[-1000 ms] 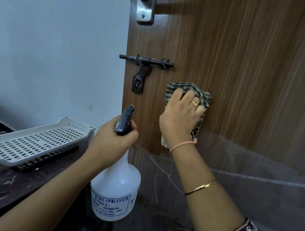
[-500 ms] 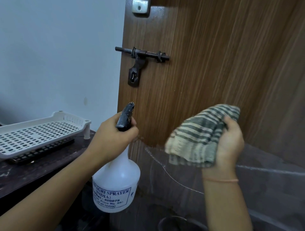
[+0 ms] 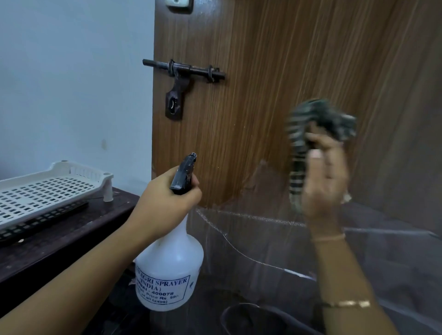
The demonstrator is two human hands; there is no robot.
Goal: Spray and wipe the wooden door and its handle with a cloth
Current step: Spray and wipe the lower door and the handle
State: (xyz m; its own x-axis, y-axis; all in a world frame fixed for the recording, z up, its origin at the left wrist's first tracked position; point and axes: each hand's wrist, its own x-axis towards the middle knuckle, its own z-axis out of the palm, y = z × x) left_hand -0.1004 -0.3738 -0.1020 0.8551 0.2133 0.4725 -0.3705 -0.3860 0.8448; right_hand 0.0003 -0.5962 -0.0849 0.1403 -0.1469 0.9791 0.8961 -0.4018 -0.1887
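The wooden door fills the upper right, with a dark sliding bolt latch near its left edge and a bit of a metal handle plate at the top. My left hand grips the neck of a white spray bottle with a black nozzle pointing up toward the door. My right hand holds a bunched striped cloth, blurred, raised in front of the door and off its surface.
A white perforated plastic tray lies on a dark wooden table at the left, beside the white wall. Clear plastic film covers the door's lower part. A dark round rim shows at the bottom.
My right hand lifted the cloth off the door, turned it over and bunched it, moving right and up. The left hand kept the sprayer in about the same place.
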